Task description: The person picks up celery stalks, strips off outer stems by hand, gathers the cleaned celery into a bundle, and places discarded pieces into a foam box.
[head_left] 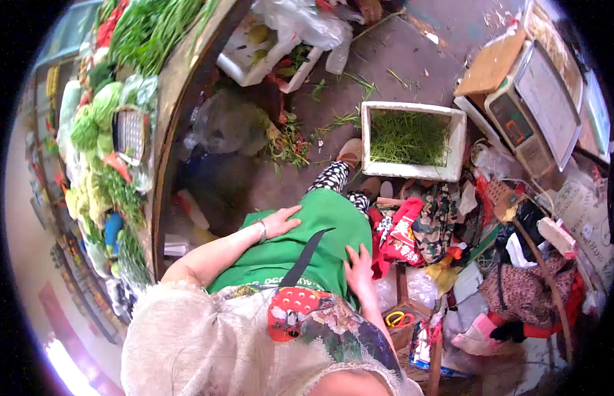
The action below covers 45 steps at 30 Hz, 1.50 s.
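My left hand, with a bracelet at the wrist, rests flat on the green apron over my lap. Its fingers are stretched out and hold nothing. My right hand lies against the apron's right side, fingers apart and nothing visible in them. A black strap runs down the apron between the two hands. Beyond my feet stands a white foam box with thin green stalks inside. Close to my right hand is a red cloth bag with white lettering.
Vegetables and a calculator lie on the wooden-edged stand at left. A weighing scale stands at upper right. Bags, a spotted cloth and yellow-handled scissors crowd the right side. Loose greens litter the floor.
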Available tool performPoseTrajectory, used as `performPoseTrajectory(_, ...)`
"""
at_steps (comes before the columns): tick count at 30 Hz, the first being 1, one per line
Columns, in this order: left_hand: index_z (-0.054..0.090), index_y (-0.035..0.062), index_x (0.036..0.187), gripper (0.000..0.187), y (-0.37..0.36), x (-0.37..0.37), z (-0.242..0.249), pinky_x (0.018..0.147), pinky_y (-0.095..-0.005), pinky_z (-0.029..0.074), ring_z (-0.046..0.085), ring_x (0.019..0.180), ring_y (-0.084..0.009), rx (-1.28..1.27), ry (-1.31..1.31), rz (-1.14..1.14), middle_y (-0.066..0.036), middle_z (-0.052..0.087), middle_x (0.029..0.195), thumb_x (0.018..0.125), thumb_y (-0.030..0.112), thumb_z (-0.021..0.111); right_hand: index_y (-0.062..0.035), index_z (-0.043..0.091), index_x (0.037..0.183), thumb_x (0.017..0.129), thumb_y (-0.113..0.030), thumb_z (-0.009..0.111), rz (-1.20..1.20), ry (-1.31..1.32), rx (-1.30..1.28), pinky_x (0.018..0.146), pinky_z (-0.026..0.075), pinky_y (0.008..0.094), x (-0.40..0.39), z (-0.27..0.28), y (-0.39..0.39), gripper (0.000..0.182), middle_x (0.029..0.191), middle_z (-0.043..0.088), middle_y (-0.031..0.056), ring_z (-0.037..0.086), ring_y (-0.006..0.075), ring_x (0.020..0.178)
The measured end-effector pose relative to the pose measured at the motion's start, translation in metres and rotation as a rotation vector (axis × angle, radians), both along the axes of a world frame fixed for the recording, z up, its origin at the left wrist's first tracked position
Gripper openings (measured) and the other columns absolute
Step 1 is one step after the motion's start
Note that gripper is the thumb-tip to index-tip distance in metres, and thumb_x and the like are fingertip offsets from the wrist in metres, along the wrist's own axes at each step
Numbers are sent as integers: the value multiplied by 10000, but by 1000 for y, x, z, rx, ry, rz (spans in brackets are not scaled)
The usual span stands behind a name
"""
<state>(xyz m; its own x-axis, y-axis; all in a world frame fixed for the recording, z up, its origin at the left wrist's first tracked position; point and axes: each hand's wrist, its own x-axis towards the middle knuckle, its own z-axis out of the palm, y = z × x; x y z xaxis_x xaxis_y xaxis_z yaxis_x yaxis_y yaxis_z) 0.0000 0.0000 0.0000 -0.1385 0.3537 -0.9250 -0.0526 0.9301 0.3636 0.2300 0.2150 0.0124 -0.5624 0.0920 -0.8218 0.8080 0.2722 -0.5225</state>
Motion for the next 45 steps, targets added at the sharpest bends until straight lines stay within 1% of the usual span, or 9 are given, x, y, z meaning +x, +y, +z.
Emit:
performPoseTrajectory(7,335,77,1407,657,-49,53,46,1069,-381,312,368,1289,-344,54,73,141,-225,399,1377,882,422,525,-247,450,1344,872,-324,559,178,-96,-30,1020,286,597,18,26,-3,491,1473,268,148,249,365,1346)
performPoseTrajectory(17,344,238,1416,622,-107,94,65,1080,-450,281,325,1310,-382,-136,212,214,-183,253,1477,869,479,517,-286,453,1336,869,-354,533,398,-172,-60,1020,256,630,16,29,-37,479,1472,272,123,240,348,1354)
performPoseTrajectory(20,355,335,1399,624,-126,96,69,1047,-528,293,310,1317,-399,-296,209,-25,-146,228,1497,831,528,526,-283,465,1327,850,-362,541,392,-171,-36,1019,248,638,7,32,-53,490,1469,278,119,238,345,1355)
performPoseTrajectory(26,371,314,1389,602,-192,95,54,1015,-583,295,257,1348,-360,-240,224,-149,-121,249,1490,835,503,514,-255,492,1305,821,-377,555,367,-116,39,1008,256,637,-2,20,-113,504,1444,309,126,239,342,1345)
performPoseTrajectory(32,380,301,1387,559,-229,61,53,1030,-562,298,297,1327,-368,-143,210,-24,-120,276,1481,872,439,546,-184,500,1291,824,-407,551,266,-100,138,991,286,585,-31,8,-136,520,1394,370,139,273,333,1319)
performPoseTrajectory(36,381,272,1392,575,-236,47,44,1058,-502,294,292,1326,-384,-91,211,24,-150,259,1483,870,440,555,-20,523,1218,868,-213,536,-234,112,26,911,433,360,-62,-27,-113,400,1131,556,212,557,332,1033)
performPoseTrajectory(38,384,262,1391,581,-231,41,39,1064,-486,291,290,1328,-386,-123,209,38,-164,255,1482,863,408,578,-30,531,1215,857,-222,553,-232,80,-2,916,431,383,-79,-39,-90,407,1115,559,211,545,328,1068)
performPoseTrajectory(43,340,262,1415,615,-189,27,12,1056,-474,309,293,1323,-402,-132,277,26,-183,236,1484,861,350,592,-116,584,1160,809,-280,578,270,-165,345,916,420,469,-110,-104,-6,388,1104,555,175,528,345,1083)
performPoseTrajectory(45,325,304,1415,606,-171,26,-4,1007,-565,328,285,1332,-364,-198,333,58,-132,195,1503,866,379,571,-144,593,1154,810,-309,571,411,-129,530,914,398,520,-95,-153,31,381,1142,538,159,504,347,1114)
